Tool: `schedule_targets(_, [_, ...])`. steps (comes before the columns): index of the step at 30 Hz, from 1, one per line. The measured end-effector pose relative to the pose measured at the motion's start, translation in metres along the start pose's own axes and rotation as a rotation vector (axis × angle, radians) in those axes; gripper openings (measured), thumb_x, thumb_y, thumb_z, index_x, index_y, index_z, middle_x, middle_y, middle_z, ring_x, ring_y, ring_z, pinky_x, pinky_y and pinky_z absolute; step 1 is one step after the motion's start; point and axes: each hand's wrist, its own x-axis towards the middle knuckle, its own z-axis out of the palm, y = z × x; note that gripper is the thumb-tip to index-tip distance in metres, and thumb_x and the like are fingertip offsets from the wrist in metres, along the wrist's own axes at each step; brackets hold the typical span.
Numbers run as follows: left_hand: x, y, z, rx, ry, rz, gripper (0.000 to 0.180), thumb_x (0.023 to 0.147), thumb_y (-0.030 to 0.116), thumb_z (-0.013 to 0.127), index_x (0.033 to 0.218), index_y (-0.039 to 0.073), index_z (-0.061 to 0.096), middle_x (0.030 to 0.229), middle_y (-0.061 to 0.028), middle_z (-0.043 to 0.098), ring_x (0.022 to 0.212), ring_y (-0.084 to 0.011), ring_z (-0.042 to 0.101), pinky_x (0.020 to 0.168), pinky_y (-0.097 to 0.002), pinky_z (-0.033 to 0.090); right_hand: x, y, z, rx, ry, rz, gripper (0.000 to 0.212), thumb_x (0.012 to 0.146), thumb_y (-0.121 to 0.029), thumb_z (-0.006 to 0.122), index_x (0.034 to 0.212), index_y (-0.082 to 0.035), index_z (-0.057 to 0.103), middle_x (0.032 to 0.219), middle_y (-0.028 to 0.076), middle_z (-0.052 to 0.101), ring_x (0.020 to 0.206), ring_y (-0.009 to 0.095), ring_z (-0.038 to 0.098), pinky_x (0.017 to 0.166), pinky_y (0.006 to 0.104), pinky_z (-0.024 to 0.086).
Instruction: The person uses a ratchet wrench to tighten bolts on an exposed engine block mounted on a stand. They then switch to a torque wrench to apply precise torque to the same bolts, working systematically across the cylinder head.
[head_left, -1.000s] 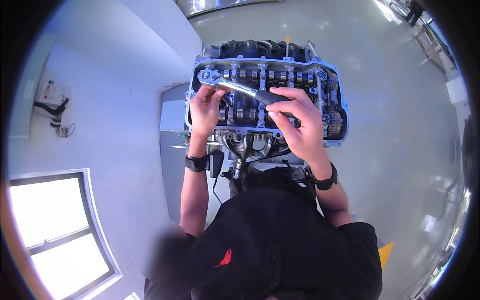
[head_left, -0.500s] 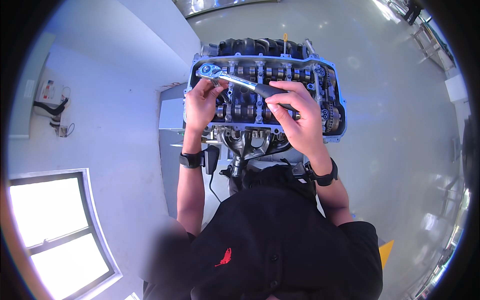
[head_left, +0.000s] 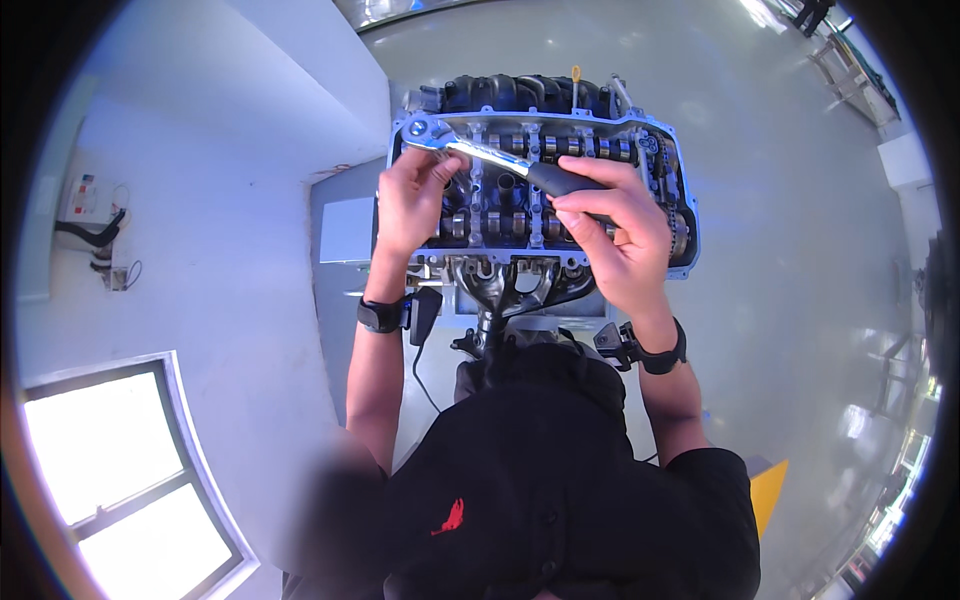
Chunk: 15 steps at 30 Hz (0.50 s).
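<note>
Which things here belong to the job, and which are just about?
In the job: ratchet wrench, held in the right hand; left hand, fingers just below its head; open-topped engine.

Just about: window; yellow panel; black wall fitting.

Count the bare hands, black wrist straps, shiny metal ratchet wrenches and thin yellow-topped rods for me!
Bare hands: 2 (left hand, right hand)
Black wrist straps: 2 (left strap, right strap)
Shiny metal ratchet wrench: 1
Thin yellow-topped rod: 1
Total: 6
</note>
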Motion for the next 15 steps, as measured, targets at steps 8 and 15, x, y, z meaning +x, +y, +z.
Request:
schedule_targets(8, [0.065, 0.004, -0.012, 0.036, -0.206, -0.004, 0.013, 0.096, 0.002, 0.053, 0.106, -0.002, 0.059, 0.09, -0.0039, 0.068, 0.09, -0.0109, 0.061, 0.082, -0.0266, 0.048, 0.027, 0.0, 0.024, -0.132, 0.149, -0.021, 0.012, 0.083, 0.002, 0.069, 0.093, -0.003, 0.07, 0.113, 0.013, 0.065, 0.091, 0.02, 0.066, 0.072, 0.0284, 0.054])
schedule_targets(15, [0.076, -0.024, 0.002, 0.145, -0.198, 0.057, 0.015, 0.094, 0.01, 0.057, 0.105, 0.0, 0.06, 0.091, -0.0119, 0.073, 0.089, -0.0236, 0.07, 0.081, -0.0317, 0.051, 0.008, 0.011, 0.041, -0.237, 0.202, 0.054, 0.011, 0.083, 0.002, 0.07, 0.093, -0.002, 0.07, 0.114, 0.013, 0.066, 0.095, 0.022, 0.066, 0.078, 0.0304, 0.054])
